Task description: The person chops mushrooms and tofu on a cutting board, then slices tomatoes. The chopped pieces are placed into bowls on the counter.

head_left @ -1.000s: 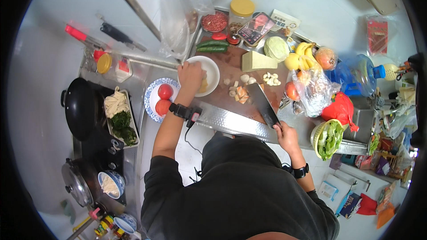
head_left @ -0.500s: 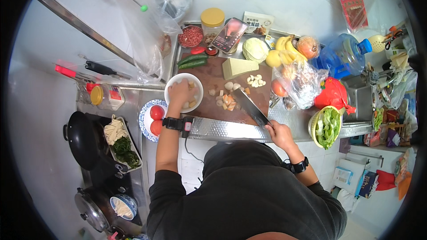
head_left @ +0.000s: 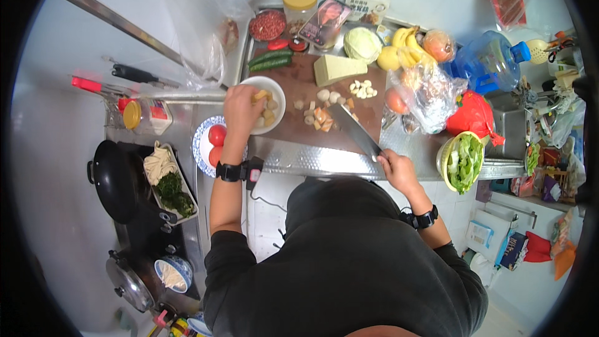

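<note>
- The person's left hand [head_left: 242, 111] is over the left side of a white bowl [head_left: 281, 105], left of the frame's centre, fingers curled inward. From here I can't tell whether that grip pinches anything.
- Pale pieces [head_left: 269, 115] lie in the bowl, just beside those fingers.
- The right hand [head_left: 399, 170], right of centre, has its grip closed round the handle of a knife [head_left: 359, 133], whose broad blade slants to the upper left, over the brown board [head_left: 293, 134].
- The blade's far end is just beside some orange and white chunks [head_left: 323, 119], near the middle of the frame.
- Above them on the board I see garlic [head_left: 363, 90] and a pale block [head_left: 340, 69], with two cucumbers [head_left: 270, 59] further left.
- Below and left of the bowl, a blue-rimmed plate [head_left: 199, 145] holds tomatoes [head_left: 217, 134].
</note>
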A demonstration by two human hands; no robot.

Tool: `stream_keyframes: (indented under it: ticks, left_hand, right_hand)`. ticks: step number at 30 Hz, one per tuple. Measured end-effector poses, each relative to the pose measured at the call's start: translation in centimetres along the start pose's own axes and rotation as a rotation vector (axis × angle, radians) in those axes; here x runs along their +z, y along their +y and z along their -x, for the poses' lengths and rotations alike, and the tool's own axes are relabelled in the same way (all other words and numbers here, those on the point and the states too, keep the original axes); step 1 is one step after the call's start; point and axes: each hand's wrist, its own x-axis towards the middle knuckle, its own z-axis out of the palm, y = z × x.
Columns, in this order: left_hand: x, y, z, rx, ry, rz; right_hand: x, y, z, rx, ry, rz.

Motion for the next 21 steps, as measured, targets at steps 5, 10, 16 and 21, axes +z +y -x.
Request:
stream_keyframes:
  ticks: [5,10,16,21]
  left_hand:
    - [2.9,6.5,6.1,-0.546,-0.420,0.760]
    - [7.6,7.1,9.7,-0.510,-0.404,0.604]
    - [8.4,6.2,11.7,-0.129,-0.139,0.457]
    - [9.4,6.3,12.5,-0.042,-0.086,0.410]
  right_hand:
    - [0.3,-0.8,-0.7,-0.038,-0.069,0.053]
    - [0.6,-2.3,-1.4,-0.111,-0.113,0.104]
    - [1.1,-3.9,-1.9,-0.082,-0.194,0.132]
    - [1.5,-4.5,-1.9,-0.080,-0.204,0.149]
